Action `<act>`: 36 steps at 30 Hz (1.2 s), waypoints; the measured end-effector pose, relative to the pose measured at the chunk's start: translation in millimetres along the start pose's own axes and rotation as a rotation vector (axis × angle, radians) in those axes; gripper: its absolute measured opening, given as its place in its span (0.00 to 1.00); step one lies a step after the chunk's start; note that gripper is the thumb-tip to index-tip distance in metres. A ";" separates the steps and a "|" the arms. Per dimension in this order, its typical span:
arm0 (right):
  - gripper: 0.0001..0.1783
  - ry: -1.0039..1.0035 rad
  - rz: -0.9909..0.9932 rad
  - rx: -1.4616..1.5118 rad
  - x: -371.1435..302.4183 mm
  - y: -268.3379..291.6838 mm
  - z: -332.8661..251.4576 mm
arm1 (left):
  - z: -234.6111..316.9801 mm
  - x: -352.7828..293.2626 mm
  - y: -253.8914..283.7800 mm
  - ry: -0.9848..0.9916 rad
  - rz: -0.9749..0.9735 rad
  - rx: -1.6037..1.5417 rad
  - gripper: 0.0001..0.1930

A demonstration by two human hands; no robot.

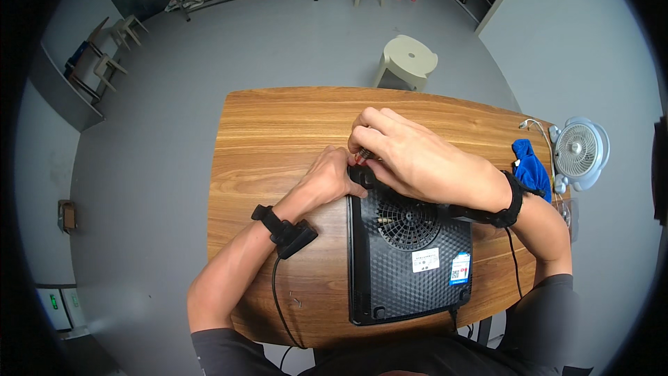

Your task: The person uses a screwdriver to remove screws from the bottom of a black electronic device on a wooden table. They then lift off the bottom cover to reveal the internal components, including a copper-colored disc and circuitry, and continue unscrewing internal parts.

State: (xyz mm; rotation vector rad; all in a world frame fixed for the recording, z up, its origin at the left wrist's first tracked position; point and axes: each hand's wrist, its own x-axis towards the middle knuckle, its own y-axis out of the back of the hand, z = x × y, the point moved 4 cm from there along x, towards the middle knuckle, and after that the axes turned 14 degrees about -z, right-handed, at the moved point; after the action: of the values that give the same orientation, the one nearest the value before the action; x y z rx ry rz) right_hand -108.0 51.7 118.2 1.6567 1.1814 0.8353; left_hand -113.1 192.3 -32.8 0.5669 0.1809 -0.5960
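Note:
An induction cooker (390,292) lies upside down on the wooden table, its black textured underside, round fan grille and two stickers facing up. At its far left corner my right hand (410,150) is closed around a screwdriver (362,156) with a red and dark handle; the fingers cover most of it and its tip is hidden. My left hand (330,177) grips that same corner, thumb on the underside and fingers close to the screwdriver. Small loose screws (296,300) lie on the table to the left of the cooker.
At the table's right edge are a blue cloth (530,169), a light blue fan (579,152) and a white cable (536,124). A beige stool (409,57) stands beyond the far edge. Black cables (277,292) run from the bands on both my wrists.

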 end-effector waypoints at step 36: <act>0.15 -0.154 -0.051 0.119 -1.5 1.6 6.8 | -28.8 15.0 -9.0 0.015 -0.020 -0.056 0.27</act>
State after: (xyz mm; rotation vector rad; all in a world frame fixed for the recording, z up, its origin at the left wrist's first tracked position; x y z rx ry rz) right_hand -101.9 48.1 117.3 1.7462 1.1800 0.6040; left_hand -106.0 194.9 -65.7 0.5166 0.2173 -0.6043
